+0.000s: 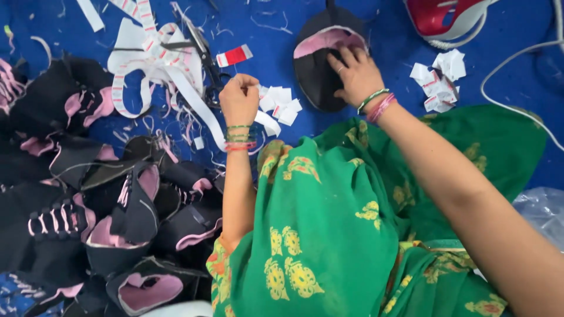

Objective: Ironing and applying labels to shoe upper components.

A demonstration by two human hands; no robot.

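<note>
Green cloth with yellow flowers (329, 235) fills my near view. Beyond it I see the right hand (355, 73) lying flat, fingers spread, on a black shoe upper with pink lining (320, 58) on the blue floor (264, 23). I read the left hand (238, 98) as curled shut beside small white labels (281, 104), perhaps pinching one; I cannot tell. Black-and-pink uppers (117, 217) are piled on the left, scissors (202, 50) beyond.

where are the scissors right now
In the head view, the dark metal scissors lie on the blue surface, upper left of centre, over white paper strips, just beyond the left hand.
</note>
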